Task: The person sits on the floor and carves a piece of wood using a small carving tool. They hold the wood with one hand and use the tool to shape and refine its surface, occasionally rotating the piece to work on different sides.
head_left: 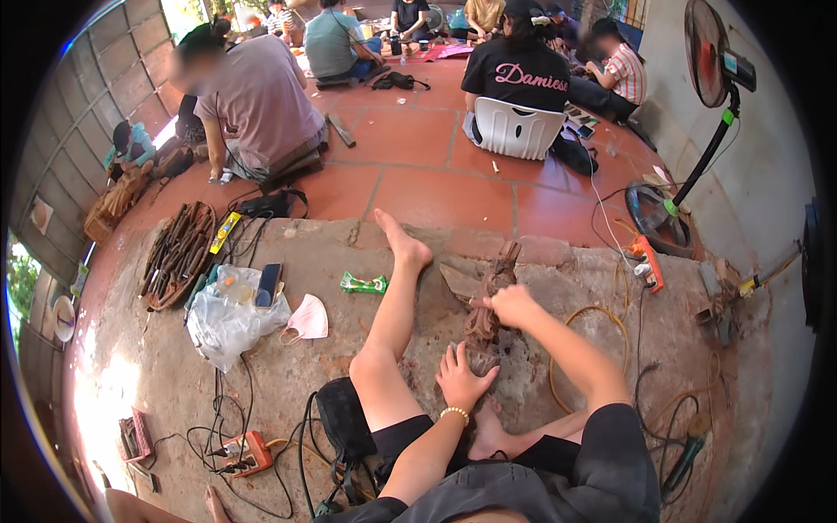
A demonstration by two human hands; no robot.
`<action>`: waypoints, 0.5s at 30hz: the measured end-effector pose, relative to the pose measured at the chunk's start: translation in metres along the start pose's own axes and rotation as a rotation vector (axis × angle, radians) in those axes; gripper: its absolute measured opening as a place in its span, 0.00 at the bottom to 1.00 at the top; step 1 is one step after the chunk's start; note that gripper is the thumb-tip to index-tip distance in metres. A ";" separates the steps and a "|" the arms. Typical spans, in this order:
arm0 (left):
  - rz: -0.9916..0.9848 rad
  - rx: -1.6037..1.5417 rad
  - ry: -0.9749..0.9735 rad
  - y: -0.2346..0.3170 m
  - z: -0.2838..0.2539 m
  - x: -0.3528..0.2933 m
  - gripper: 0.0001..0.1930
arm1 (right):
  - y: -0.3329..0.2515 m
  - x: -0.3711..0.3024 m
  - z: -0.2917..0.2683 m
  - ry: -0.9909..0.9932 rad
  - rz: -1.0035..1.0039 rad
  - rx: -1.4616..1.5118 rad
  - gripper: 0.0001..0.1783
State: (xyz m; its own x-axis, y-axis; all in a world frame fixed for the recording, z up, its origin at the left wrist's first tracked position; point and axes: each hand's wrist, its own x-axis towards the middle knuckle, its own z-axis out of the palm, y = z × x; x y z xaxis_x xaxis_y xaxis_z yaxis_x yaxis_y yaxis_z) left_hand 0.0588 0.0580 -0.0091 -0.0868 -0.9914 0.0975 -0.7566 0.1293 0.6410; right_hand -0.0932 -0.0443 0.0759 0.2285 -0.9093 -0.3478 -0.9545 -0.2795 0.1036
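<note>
A brown, knobbly carved wood piece lies on the rough floor between my legs. Its upper end narrows toward a flat wooden block beside it. Around its near, rounded end rests my left hand, fingers on one side and thumb on the other, with a beaded bracelet at the wrist. My right hand is closed in a fist over the middle of the carving, thumb pointing left. Whatever that fist holds is hidden by the fingers.
Left of my leg lie a green packet, a pink mask, a plastic bag, a phone and a basket of sticks. Orange power strips trail cables. A fan stands right; several people sit ahead.
</note>
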 end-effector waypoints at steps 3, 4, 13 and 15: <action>-0.003 0.003 0.004 -0.002 0.001 -0.001 0.44 | -0.007 -0.012 0.007 -0.027 -0.120 0.152 0.15; -0.003 0.004 0.006 -0.004 0.002 0.000 0.44 | -0.002 -0.011 0.003 -0.002 -0.080 0.152 0.17; -0.014 0.003 -0.017 0.001 0.001 0.000 0.44 | 0.004 -0.003 0.005 0.001 0.000 0.002 0.18; -0.007 0.026 -0.020 0.003 -0.004 0.000 0.44 | -0.005 -0.002 0.000 -0.016 -0.162 0.000 0.17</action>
State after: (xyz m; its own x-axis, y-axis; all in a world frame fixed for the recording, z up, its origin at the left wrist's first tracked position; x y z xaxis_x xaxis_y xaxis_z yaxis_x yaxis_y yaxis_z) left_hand 0.0588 0.0586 -0.0042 -0.0946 -0.9925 0.0776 -0.7738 0.1223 0.6215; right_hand -0.0884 -0.0407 0.0764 0.3768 -0.8472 -0.3745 -0.9052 -0.4225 0.0452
